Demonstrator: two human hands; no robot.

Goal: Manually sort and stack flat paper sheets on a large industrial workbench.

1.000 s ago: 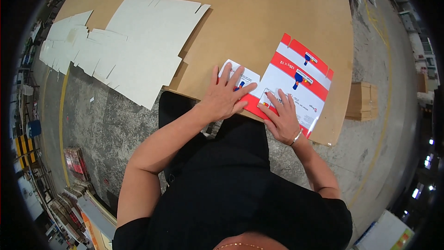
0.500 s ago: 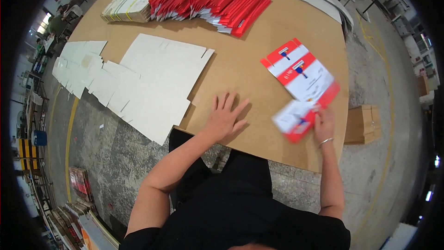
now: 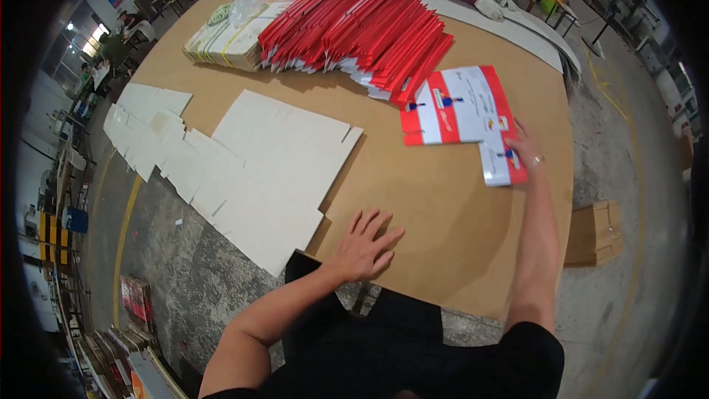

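At the right of the brown table, my right hand grips the right edge of a flat red-and-white printed carton blank with blue pictures. The blank's upper left corner meets the near end of a fanned row of red folded cartons. My left hand rests palm down at the table's near edge, fingers spread, holding nothing. To its left lie plain, pale cardboard blanks with slotted edges, partly overhanging the table's left side.
A strapped bundle of cardboard lies at the far left, with a clear plastic bag on it. Across the table, a person's gloved hands are near pale sheets. A brown carton stands on the floor at right.
My right hand has moved the printed blank away from me, up to the red cartons, turning it. My left hand stays flat on the table. A person's gloved hands now show at the far side.
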